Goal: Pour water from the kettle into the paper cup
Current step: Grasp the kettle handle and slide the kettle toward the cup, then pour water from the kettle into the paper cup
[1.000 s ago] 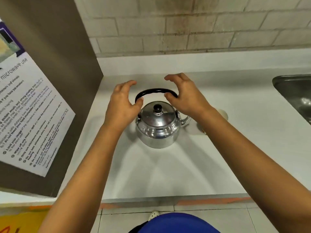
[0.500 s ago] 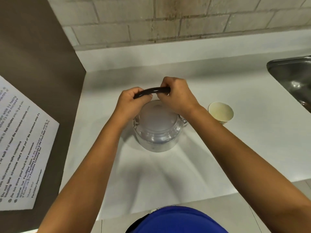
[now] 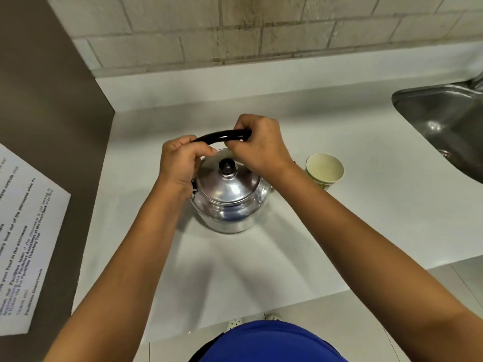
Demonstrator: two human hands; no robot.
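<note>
A shiny metal kettle [image 3: 230, 199] with a black lid knob stands on the white counter [image 3: 235, 270]. Its black arched handle [image 3: 222, 135] is upright above the lid. My left hand [image 3: 180, 163] grips the handle's left end and my right hand [image 3: 258, 145] grips its right end, both fists closed around it. The spout is hidden behind my right wrist. A paper cup [image 3: 325, 170] with a green pattern stands upright on the counter just right of the kettle, and its inside looks empty.
A steel sink [image 3: 444, 126] is set into the counter at the far right. A brown panel [image 3: 52, 152] with a printed microwave notice [image 3: 23, 244] walls off the left side. A tiled wall [image 3: 235, 27] runs along the back.
One second ago both hands hovered open beside the handle; they have since closed around it. The paper cup, earlier hidden by my right forearm, now shows to the right.
</note>
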